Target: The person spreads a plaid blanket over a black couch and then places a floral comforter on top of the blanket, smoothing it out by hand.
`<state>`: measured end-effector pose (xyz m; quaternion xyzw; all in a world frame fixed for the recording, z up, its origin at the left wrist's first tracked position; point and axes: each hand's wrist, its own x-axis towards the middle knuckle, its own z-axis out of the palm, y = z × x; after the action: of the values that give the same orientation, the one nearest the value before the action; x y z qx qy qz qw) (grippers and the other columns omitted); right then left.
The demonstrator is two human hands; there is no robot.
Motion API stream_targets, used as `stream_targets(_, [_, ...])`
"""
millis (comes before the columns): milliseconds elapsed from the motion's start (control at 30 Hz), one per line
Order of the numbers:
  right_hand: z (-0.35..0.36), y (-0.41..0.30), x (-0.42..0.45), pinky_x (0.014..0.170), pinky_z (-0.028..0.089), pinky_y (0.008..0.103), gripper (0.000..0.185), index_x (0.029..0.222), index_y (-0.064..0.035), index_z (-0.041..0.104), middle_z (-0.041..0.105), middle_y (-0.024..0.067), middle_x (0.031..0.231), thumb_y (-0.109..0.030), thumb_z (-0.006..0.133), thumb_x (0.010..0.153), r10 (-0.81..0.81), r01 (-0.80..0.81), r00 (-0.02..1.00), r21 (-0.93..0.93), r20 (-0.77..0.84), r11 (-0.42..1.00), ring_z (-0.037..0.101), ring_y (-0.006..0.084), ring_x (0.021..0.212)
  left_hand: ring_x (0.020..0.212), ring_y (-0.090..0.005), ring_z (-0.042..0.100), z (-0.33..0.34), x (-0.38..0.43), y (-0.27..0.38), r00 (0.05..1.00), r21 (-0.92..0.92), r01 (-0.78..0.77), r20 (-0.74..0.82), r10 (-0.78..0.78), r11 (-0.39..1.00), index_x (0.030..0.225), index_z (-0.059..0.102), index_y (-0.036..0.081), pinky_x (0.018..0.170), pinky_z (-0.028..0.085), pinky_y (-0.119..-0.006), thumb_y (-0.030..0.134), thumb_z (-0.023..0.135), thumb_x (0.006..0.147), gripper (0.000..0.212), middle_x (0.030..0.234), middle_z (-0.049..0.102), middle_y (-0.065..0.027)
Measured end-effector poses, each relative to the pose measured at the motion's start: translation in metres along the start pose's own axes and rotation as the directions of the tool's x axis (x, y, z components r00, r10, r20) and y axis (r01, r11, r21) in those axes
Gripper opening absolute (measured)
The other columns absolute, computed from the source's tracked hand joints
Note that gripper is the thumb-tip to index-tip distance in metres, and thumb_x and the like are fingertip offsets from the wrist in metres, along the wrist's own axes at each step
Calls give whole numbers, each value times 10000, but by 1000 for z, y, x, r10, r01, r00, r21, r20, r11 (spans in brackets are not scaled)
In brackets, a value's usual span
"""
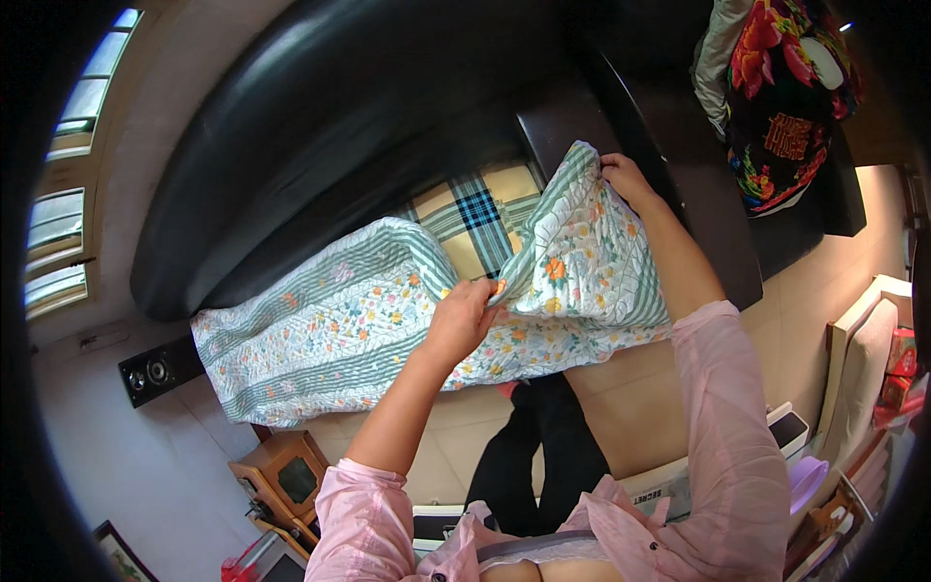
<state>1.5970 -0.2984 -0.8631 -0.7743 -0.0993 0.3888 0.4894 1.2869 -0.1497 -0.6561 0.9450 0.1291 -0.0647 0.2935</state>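
Observation:
A quilted cover with small flowers and green-striped borders lies along the seat of a black sofa and hangs over its front edge. My left hand pinches the cover's striped border near the middle. At the right end, my right hand grips the raised edge beside the sofa's dark arm. Between my hands the border sags, and part of the cover is folded back on itself. Behind this gap shows a plaid cloth in beige, blue and grey on the seat.
Dark fabric with bright flowers is draped at the upper right, next to a pale grey cloth. A black loudspeaker stands at the left, near a wooden cabinet. Boxes and a light purple plastic item are at the lower right.

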Motion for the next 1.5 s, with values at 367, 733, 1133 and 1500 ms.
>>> stream_targets(367, [6, -56, -192, 862, 442, 294, 336, 1183, 12, 528, 583, 76, 1097, -122, 546, 875, -259, 157, 957, 513, 133, 844, 558, 167, 993, 818, -352, 537, -21, -156, 17, 999, -59, -33, 31, 35, 998, 971, 527, 71, 690, 436, -434, 79, 634, 745, 250, 827, 555, -142])
stream_targets(733, [-54, -253, -608, 1013, 308, 472, 205, 842, -12, 604, 540, 160, 1175, -87, 576, 653, -816, 916, 399, -227, 419, 331, 438, 358, 1183, 911, -350, 523, 26, -392, 118, 840, -403, 366, -245, -485, 839, 932, 561, 65, 803, 423, -405, 8, 589, 708, 233, 914, 580, -156])
stream_targets(1133, [-158, -242, -613, 679, 469, 352, 188, 651, -24, 486, 612, 137, 900, -39, 669, 691, -568, 696, 77, 364, 819, 619, 596, 300, 777, 1199, -332, 402, 31, -309, 213, 464, -897, -83, 351, -813, -435, 1382, 289, 111, 947, 363, -516, 499, 666, 760, 824, 1336, 357, -177])
stream_targets(1500, [-208, -248, -633, 824, 439, 342, 163, 913, 14, 589, 576, 158, 1027, -63, 603, 769, -665, 781, 209, 288, 717, 555, 564, 273, 928, 733, -241, 616, 44, -263, 303, 376, -801, -484, 173, -910, -352, 1022, 558, -14, 602, 535, -368, 54, 600, 819, 218, 906, 611, -111])
